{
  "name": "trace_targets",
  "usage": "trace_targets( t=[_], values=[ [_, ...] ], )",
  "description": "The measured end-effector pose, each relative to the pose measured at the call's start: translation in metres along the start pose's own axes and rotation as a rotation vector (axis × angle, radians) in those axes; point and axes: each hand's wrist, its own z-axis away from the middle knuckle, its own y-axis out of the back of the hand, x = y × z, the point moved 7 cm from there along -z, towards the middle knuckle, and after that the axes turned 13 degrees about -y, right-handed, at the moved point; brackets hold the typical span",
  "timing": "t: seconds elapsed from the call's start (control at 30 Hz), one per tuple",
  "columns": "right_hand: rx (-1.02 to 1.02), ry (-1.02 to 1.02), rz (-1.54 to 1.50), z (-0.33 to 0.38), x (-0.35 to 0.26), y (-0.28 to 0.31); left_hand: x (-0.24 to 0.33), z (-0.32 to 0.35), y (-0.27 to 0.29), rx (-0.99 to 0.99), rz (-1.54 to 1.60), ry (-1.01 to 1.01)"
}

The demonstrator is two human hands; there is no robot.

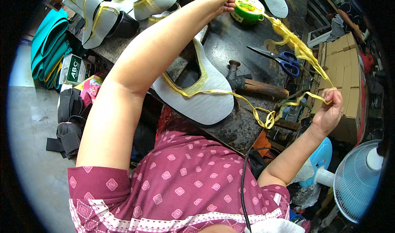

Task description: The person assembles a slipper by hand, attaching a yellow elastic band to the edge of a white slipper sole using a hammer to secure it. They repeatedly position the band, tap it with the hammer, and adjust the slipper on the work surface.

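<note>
My right hand (328,109) is closed on a thin yellow strip (294,41), raised at the right beyond the table's edge. From there a tangled bunch of the strip stretches up to a round green tub (242,18) at the far side. Beside the tub, my left hand (220,1) reaches far forward with curled fingers, a bit of yellow strip showing at the fingertips. Another length hangs in loops from my right hand to a pale grey shoe upper (212,105) at the table's near edge. Yellow edging lines the upper's opening, partly hidden by my left forearm.
A hammer (263,89) and blue-handled scissors (284,62) lie on the dark worktable (224,47). More shoe uppers (103,21) are piled far left; another (275,0) lies far right. Cardboard boxes (341,76) and a fan (358,179) stand to the right. Folded green material (49,47) is at left.
</note>
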Motion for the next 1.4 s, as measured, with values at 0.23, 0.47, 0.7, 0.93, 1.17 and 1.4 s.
trace_targets(
  t=[0.23, 0.47, 0.7, 0.93, 1.17, 1.4],
  values=[
    [0.181, -0.114, -0.5, -0.009, 0.021, 0.073, 0.022, -0.004, 0.005, 0.094, 0.044, 0.011],
    [-0.125, -0.112, 0.207, 0.002, 0.039, -0.015, 0.028, 0.034, -0.056, -0.093, -0.166, 0.15],
    [-0.284, 0.218, 0.929, -0.001, 0.007, -0.098, 0.095, 0.1, -0.088, -0.381, -1.566, -0.239],
    [-0.229, 0.56, 1.401, 0.013, -0.002, -0.142, 0.089, 0.1, -0.06, -0.296, -1.764, -0.517],
    [-0.143, 0.566, 1.226, 0.017, -0.01, -0.155, 0.04, 0.05, -0.082, -0.389, -1.488, -0.494],
    [-0.771, 0.479, 0.934, 0.083, 0.017, -0.204, 0.077, 0.082, -0.091, -0.529, -1.535, -0.535]
  ],
)
